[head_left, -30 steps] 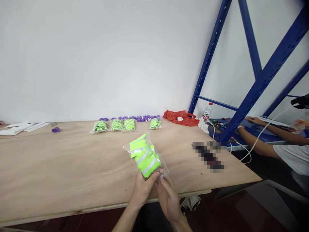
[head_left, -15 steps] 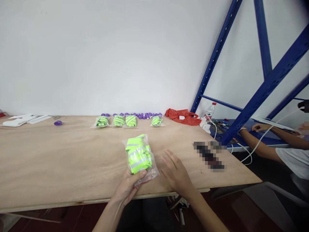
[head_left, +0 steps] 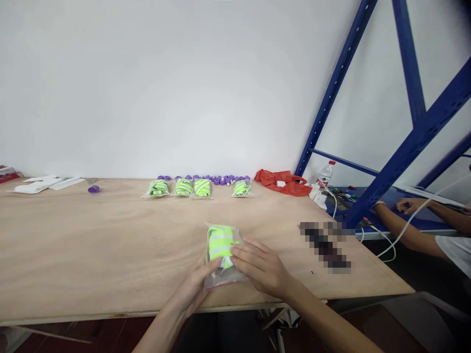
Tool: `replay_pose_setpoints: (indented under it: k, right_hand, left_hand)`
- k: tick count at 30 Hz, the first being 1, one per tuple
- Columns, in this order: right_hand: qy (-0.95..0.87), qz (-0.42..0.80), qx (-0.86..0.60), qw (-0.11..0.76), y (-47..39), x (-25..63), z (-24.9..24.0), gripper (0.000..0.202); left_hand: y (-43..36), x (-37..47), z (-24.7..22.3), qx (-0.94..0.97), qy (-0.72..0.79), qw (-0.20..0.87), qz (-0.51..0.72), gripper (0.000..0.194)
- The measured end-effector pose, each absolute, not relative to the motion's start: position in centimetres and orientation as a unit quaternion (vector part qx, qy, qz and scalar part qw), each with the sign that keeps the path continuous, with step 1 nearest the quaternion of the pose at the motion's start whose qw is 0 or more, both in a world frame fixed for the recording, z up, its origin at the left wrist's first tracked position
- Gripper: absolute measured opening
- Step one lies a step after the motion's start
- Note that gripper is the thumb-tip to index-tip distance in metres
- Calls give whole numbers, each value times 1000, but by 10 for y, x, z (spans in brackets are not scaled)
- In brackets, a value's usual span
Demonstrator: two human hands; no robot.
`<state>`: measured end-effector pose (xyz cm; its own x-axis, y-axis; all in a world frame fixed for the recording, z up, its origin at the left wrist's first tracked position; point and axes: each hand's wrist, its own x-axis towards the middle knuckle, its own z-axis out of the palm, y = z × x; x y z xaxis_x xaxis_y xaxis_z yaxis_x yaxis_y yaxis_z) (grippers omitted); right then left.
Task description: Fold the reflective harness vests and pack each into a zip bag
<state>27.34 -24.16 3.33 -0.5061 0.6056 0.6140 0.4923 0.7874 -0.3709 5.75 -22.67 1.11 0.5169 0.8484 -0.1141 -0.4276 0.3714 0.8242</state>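
A clear plastic bag (head_left: 221,242) with folded neon yellow-green and silver reflective strapping inside is held over the table's front part. My left hand (head_left: 195,284) grips its lower left side, thumb on top. Against the bag's right side lies my right hand (head_left: 261,267), its fingers stretched over the strapping. Similar packed bags stand in a row near the wall, among them one at the left (head_left: 158,188) and one at the right (head_left: 242,188).
Purple rolled items (head_left: 221,180) line the wall beside a red plastic bag (head_left: 283,182). White sheets (head_left: 40,184) and a purple piece (head_left: 93,189) are at left. Right: a bottle (head_left: 327,172), blue rack (head_left: 390,166), a pixelated dark object (head_left: 326,247) and another person's arms (head_left: 405,228).
My right hand has moved left onto the bag and now touches it. The bag is lower and slightly further right. The whole view has shifted slightly.
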Motion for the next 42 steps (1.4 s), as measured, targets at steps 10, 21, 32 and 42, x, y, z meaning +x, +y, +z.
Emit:
replay_pose_setpoints:
  k: [10, 21, 32, 42]
  right_hand:
    - [-523, 465, -409, 586, -200, 251, 45, 30]
    - [-495, 436, -431, 615, -151, 251, 33, 37]
    - [-413, 525, -426, 610, -133, 262, -2, 39]
    - [-444, 481, -422, 627, -135, 266, -4, 30]
  left_hand:
    - [-175, 52, 39, 586, 322, 595, 447, 40]
    - [-121, 63, 36, 568, 330, 592, 467, 37]
    - [-103, 53, 20, 570, 339, 578, 476, 38]
    - [-107, 53, 17, 546, 350, 596, 473, 41]
